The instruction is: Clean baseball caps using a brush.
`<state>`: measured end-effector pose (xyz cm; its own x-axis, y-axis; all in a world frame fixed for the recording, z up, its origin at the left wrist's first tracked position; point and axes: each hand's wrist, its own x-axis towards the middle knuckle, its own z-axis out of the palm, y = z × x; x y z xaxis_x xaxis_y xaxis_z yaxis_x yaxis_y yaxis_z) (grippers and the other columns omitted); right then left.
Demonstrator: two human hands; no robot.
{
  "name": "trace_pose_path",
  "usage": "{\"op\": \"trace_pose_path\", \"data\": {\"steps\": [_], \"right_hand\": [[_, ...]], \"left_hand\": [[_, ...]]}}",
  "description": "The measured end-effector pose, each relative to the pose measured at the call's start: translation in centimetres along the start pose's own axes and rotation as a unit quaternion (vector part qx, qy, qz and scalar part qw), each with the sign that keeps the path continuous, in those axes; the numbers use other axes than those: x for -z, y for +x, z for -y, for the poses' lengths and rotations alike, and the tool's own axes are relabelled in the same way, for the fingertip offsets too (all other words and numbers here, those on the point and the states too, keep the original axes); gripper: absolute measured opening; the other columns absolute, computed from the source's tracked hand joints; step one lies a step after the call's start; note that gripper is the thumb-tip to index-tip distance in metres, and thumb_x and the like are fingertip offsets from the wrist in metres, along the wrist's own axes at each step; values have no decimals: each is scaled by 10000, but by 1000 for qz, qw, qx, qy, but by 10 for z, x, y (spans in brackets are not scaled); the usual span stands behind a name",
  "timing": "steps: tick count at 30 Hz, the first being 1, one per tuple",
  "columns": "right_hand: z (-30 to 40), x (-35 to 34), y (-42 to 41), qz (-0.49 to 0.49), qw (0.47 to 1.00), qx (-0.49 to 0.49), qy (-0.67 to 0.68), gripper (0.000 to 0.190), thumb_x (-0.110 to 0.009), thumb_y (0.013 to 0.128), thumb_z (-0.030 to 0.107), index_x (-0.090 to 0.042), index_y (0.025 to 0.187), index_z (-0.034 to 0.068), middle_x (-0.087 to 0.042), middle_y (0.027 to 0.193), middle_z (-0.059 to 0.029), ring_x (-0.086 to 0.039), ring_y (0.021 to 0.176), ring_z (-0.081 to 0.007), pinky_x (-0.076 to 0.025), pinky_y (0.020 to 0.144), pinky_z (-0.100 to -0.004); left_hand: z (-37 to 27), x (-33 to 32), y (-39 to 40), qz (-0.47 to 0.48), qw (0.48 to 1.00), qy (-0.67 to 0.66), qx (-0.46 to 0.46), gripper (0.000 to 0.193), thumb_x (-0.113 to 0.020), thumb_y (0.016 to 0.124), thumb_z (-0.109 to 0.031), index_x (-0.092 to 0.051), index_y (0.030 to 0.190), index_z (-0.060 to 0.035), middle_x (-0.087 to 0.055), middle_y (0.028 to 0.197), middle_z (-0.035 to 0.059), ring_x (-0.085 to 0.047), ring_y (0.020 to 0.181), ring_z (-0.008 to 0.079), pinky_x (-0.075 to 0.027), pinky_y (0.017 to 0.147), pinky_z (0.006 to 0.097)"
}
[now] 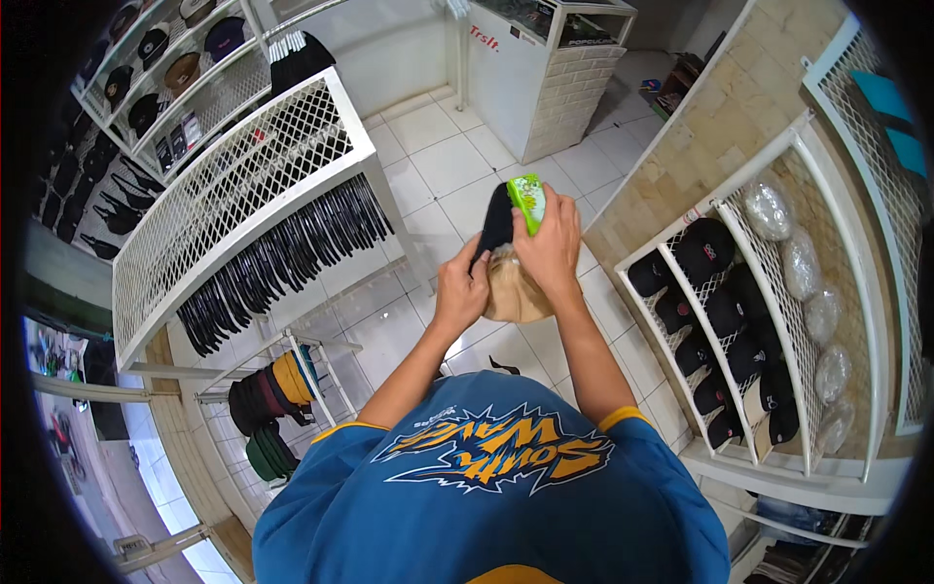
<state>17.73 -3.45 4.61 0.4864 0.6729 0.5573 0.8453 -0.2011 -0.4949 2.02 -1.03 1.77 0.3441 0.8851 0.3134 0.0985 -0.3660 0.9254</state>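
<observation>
A cap with a black brim and a beige crown (516,290) is held in front of my blue shirt, above the tiled floor. My left hand (462,289) grips its left side, near where the dark brim (497,219) meets the crown. In my right hand (549,237) is a bright green packet (527,198) with a printed pattern, pressed against the brim's upper right edge. The cap's far side and inside are hidden, and some fingertips of my right hand are behind the packet.
On the left, a white mesh-topped rack (349,120) bears many black hangers (292,270); a smaller stand holds folded bags or caps in yellow, maroon and green (270,454). A slanted cap rack (755,292) stands at right. A white counter (503,80) is ahead.
</observation>
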Motion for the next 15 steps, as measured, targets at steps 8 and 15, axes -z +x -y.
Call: {"op": "trace_pose_path", "data": {"steps": [8, 15], "right_hand": [[4, -3, -4, 95, 985, -44, 135, 611, -746, 853, 399, -615, 1279, -18, -648, 1048, -241, -677, 908, -397, -537, 819, -466], [25, -11, -19, 145, 927, -161, 306, 652, -768, 839, 373, -606, 1341, -11, -656, 1040, -204, -664, 898, -364, -535, 826, -418]], "left_hand": [[8, 18, 3, 69, 996, 46, 18, 420, -531, 916, 25, -610, 1327, 2, -714, 925, 253, -717, 819, 202, -544, 746, 324], [9, 21, 5, 56, 998, 7, -28, 426, -528, 917, 22, -614, 1332, -12, -716, 973, 273, -737, 885, 197, -549, 776, 307]]}}
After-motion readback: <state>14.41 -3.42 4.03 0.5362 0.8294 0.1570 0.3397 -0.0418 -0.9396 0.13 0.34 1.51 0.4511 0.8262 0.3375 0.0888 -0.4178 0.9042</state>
